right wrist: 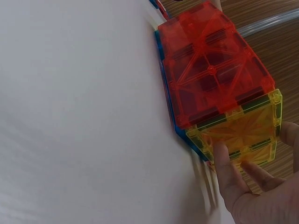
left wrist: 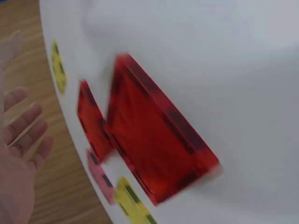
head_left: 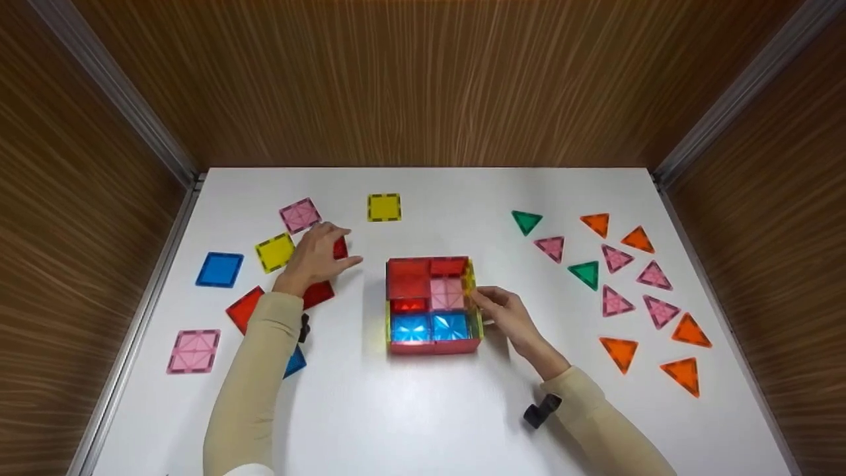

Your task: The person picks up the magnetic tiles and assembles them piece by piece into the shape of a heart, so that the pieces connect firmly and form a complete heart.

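Observation:
A box of see-through magnetic tiles (head_left: 449, 325) stands mid-table, with red front and back walls, yellow on the right side, and blue and pink tiles inside. One red tile (head_left: 408, 277) covers its back left quarter. My right hand (head_left: 512, 320) holds the box at its yellow side wall (right wrist: 238, 130), fingertips against the outer face and one finger at the upper edge. To the left, my left hand (head_left: 317, 254) hovers over red square tiles (left wrist: 149, 140), fingers spread and thumb apart, holding nothing. It partly hides those red tiles in the head view.
More square tiles lie at the left: blue (head_left: 219, 270), pink (head_left: 193, 352), yellow (head_left: 275, 252) and red (head_left: 244, 309). A single yellow square (head_left: 384, 207) lies behind the box. Green (head_left: 527, 221), pink (head_left: 616, 301) and orange triangles (head_left: 620, 352) are scattered at the right. Wood-grain walls enclose the table.

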A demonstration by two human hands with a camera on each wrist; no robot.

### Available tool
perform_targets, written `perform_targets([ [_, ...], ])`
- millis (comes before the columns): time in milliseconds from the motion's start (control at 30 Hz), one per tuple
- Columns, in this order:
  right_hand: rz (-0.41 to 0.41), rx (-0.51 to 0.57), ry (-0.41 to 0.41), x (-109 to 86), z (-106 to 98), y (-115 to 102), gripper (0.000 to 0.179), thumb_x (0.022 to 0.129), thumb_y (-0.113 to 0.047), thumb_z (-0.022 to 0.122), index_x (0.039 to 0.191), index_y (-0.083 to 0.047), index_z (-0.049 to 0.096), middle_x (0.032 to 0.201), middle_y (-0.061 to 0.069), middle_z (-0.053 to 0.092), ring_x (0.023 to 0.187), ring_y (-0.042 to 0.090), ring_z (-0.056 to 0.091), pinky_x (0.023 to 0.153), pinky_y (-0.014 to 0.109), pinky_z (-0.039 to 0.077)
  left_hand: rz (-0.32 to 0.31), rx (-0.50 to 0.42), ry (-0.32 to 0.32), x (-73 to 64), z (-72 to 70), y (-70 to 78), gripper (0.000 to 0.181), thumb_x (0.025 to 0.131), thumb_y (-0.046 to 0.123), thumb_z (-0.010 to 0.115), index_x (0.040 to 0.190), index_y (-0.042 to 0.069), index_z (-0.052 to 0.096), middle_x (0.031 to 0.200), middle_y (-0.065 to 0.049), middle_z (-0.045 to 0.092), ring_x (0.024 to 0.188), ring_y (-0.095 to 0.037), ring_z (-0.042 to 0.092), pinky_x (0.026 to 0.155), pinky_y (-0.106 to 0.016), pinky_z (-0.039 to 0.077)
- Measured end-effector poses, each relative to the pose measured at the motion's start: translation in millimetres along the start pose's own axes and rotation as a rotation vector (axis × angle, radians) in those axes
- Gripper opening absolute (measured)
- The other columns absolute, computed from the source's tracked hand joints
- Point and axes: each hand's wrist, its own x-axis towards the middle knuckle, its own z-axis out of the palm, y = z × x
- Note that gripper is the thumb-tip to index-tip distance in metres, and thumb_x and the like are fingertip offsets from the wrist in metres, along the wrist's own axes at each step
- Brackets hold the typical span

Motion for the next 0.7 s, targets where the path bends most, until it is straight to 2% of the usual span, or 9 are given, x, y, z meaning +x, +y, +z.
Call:
perform_targets([
  [100, 0.01, -0.004, 0.002, 0.4, -1, 0, 0.06, 0.102, -0.053, 0.064, 0.143, -0.008, 0.061, 0.138, 0.017, 0.065, 0.106, 0.024, 0.064, 0.088, 0.028, 0.058, -0.104, 0.008, -0.05, 6.6, -1.6, -14.6, 0.079, 0.092, 0.052, 0.076, 0.156, 0.015, 0.05, 0.162, -0.019, 0.044, 0.149, -0.039, 0.039, 0.125, -0.062, 0.036],
  [200, 0.017, -0.01, 0.0, 0.5, -1, 0, 0.062, 0.102, -0.054, 0.064, 0.143, -0.008, 0.061, 0.139, 0.017, 0.065, 0.108, 0.023, 0.063, 0.09, 0.029, 0.058, -0.163, 0.01, -0.084, 11.8, -1.7, -24.5, 0.081, 0.091, 0.048, 0.077, 0.158, 0.015, 0.046, 0.168, -0.02, 0.034, 0.152, -0.041, 0.033, 0.126, -0.065, 0.033],
  [467, -0.006, -0.01, 0.007, 0.3, 1, 2, 0.057, 0.104, -0.05, 0.063, 0.143, -0.008, 0.061, 0.136, 0.017, 0.065, 0.105, 0.022, 0.064, 0.089, 0.029, 0.06, -0.224, -0.023, -0.123, 13.7, 2.0, -35.0, 0.082, 0.089, 0.041, 0.078, 0.158, 0.013, 0.045, 0.159, -0.02, 0.042, 0.14, -0.041, 0.043, 0.115, -0.064, 0.046],
  [600, 0.007, -0.006, 0.007, 0.7, 0, 2, 0.059, 0.103, -0.052, 0.063, 0.143, -0.009, 0.061, 0.138, 0.017, 0.064, 0.107, 0.023, 0.064, 0.091, 0.03, 0.06, -0.249, -0.055, -0.151, 13.6, 0.1, -34.3, 0.078, 0.09, 0.04, 0.078, 0.157, 0.013, 0.047, 0.157, -0.02, 0.043, 0.138, -0.04, 0.044, 0.114, -0.063, 0.047],
  [700, 0.011, -0.003, 0.01, 0.2, 0, 1, 0.059, 0.103, -0.052, 0.063, 0.143, -0.008, 0.061, 0.139, 0.017, 0.064, 0.108, 0.024, 0.063, 0.092, 0.029, 0.059, -0.246, -0.056, -0.156, 13.7, -1.1, -32.3, 0.076, 0.091, 0.041, 0.079, 0.155, 0.013, 0.05, 0.155, -0.02, 0.044, 0.137, -0.039, 0.043, 0.115, -0.062, 0.046],
])
